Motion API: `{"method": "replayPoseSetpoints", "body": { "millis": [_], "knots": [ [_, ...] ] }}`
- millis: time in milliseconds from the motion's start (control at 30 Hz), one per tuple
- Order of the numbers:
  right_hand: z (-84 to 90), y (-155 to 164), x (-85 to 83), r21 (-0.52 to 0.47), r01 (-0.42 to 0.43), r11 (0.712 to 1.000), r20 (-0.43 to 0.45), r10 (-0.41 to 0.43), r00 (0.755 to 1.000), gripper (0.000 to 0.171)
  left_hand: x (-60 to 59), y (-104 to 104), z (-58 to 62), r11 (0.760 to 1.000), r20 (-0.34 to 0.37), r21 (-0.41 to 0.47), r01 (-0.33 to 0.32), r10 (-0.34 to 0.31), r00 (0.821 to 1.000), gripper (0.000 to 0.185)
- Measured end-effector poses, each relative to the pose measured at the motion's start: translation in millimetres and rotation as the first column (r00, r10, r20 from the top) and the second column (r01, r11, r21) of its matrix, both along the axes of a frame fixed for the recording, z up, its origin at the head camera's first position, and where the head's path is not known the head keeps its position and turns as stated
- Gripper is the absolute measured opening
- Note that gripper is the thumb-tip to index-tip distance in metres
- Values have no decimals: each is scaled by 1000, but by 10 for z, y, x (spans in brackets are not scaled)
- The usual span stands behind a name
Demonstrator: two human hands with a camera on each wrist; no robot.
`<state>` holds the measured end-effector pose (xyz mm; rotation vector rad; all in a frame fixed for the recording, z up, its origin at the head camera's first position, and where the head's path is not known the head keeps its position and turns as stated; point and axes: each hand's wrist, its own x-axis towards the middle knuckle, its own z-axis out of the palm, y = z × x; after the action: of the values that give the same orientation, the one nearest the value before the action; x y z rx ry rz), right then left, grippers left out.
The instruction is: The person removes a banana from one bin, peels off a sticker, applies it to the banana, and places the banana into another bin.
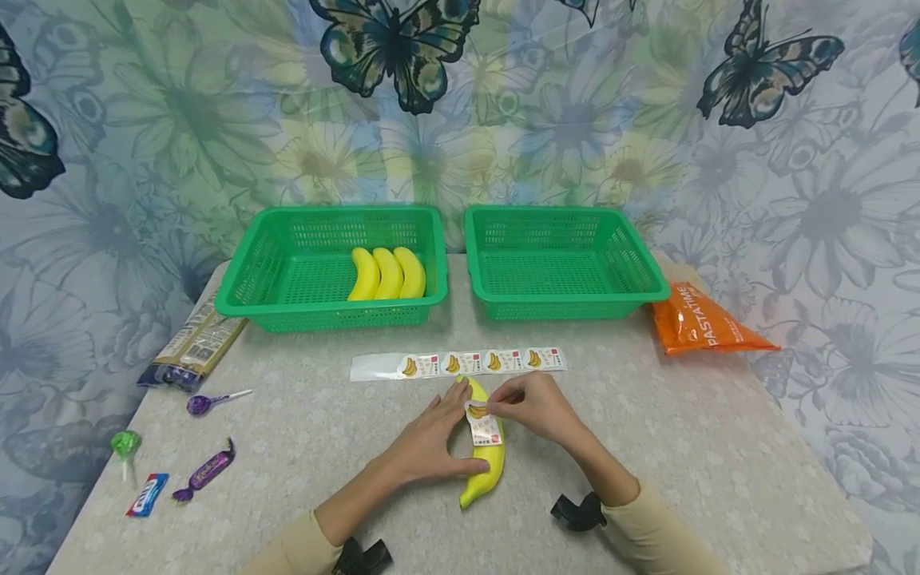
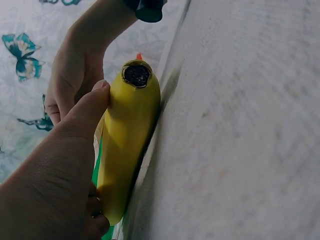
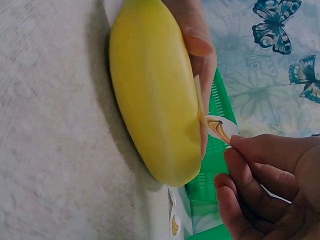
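On the table lies a yellow banana (image 1: pixel 489 473), steadied by my left hand (image 1: pixel 430 444) with the thumb near its lower end and the fingers near its far end. A white sticker (image 1: pixel 485 430) with a banana picture lies partly against its upper side. My right hand (image 1: pixel 537 407) pinches the sticker's edge between thumb and forefinger. From the right wrist view, the pinched end of the sticker (image 3: pixel 220 128) stands away from the peel. The banana's dark tip (image 2: pixel 136 75) faces the left wrist camera.
Just beyond the banana lies a strip of banana stickers (image 1: pixel 460 364). Three bananas (image 1: pixel 389 274) lie in the left green basket (image 1: pixel 331 314); another green basket (image 1: pixel 568 307) stands right. An orange pasta bag (image 1: pixel 704 321) is at right, with a brown packet (image 1: pixel 197 343), lollipops (image 1: pixel 199 406) and wrapped candies (image 1: pixel 208 469) at left.
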<state>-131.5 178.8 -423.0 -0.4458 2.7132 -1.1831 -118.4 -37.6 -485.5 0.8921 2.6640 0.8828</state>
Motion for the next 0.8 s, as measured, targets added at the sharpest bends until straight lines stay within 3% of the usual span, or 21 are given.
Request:
{"method": "replayPoseSetpoints", "body": {
  "millis": [300, 600, 800],
  "knots": [
    [-43, -10, -16, 27, 16, 1000, -4, -16, 1000, 7, 5, 1, 11, 1000, 6, 11, 1, -1, 1000, 113],
    [-80, -23, -20, 41, 20, 999, 22, -21, 1000, 7, 13, 24, 10, 997, 42, 62, -55, 52, 998, 82],
    [-100, -31, -23, 43, 51, 998, 33, -53, 998, 8, 11, 32, -5, 994, 46, 98, -49, 45, 998, 85]
  ]
}}
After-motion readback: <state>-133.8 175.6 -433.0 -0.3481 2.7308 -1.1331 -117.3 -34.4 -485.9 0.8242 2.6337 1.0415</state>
